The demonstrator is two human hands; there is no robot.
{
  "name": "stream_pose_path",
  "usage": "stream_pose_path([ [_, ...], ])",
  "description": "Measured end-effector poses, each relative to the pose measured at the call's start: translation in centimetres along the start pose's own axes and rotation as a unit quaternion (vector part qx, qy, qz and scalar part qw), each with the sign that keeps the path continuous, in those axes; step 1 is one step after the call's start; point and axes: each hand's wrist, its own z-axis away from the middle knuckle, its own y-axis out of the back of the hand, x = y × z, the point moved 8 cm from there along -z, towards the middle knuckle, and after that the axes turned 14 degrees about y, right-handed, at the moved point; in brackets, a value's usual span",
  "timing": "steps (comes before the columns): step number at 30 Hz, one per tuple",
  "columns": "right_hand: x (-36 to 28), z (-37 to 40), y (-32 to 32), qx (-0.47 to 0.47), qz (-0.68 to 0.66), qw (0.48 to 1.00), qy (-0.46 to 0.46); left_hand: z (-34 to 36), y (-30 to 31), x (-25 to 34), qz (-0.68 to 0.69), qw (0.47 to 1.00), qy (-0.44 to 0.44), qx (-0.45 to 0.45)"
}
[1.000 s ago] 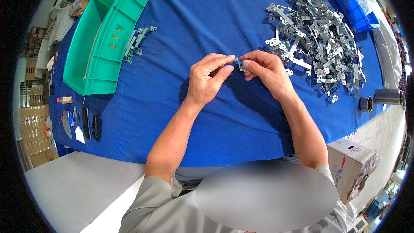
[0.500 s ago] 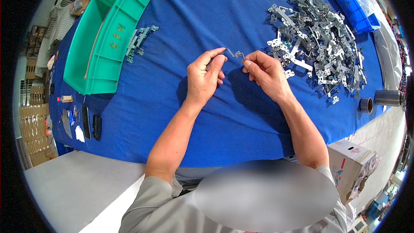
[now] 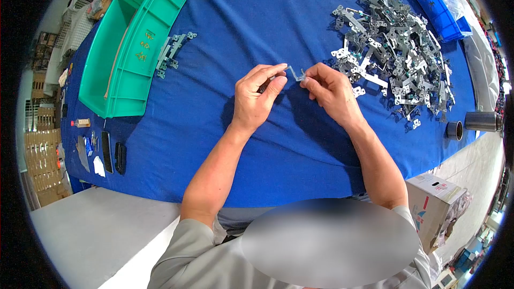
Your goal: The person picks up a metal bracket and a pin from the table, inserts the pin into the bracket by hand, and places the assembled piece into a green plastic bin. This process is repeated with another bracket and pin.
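Mid-table above blue cloth [image 3: 241, 16]: metal bracket [image 3: 294, 73], long axis left-right. Pinched at left end by left hand [image 3: 256, 99], at right end by right hand [image 3: 333, 92]; both equally near. Just right of right hand, bracket pile [image 3: 393, 56]; far left, green bin [image 3: 128, 48].

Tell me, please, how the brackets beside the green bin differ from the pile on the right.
The small group holds few pieces, laid together; the big pile holds many, heaped and tangled. The small group lies by the green bin, the big pile by the blue bin. Both are silvery metal.
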Motion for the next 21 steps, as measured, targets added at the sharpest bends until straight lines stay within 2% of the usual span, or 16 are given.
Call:
stream_pose_path([
  [3,0.4,0.0,-0.2,0.006,-0.044,0.999,-0.006,0.0,-0.2,0.5,0.011,0.999,-0.031,0.007],
  [7,0.5,-0.1,-0.1,0.019,-0.139,0.990,-0.005,0.1,-0.1,0.9,-0.013,1.000,-0.009,0.008],
  [10,0.1,-0.2,0.0,0.006,-0.161,0.986,-0.030,0.2,-0.3,1.4,-0.029,0.999,-0.040,0.006],
  [13,0.4,-0.2,-0.5,-0.030,-0.127,0.991,-0.010,0.2,-0.5,1.6,-0.033,0.998,-0.052,-0.006],
  [15,0.4,0.0,-0.1,-0.006,-0.114,0.993,-0.027,0.3,-0.6,1.6,-0.031,0.999,-0.039,-0.022],
  [18,0.8,-0.1,0.3,0.055,-0.154,0.986,-0.012,0.1,-0.8,1.6,-0.041,0.996,-0.084,-0.006],
  [21,0.8,-0.1,0.7,0.097,-0.166,0.981,-0.002,0.1,-0.2,-1.1,0.007,0.993,0.119,-0.003],
])
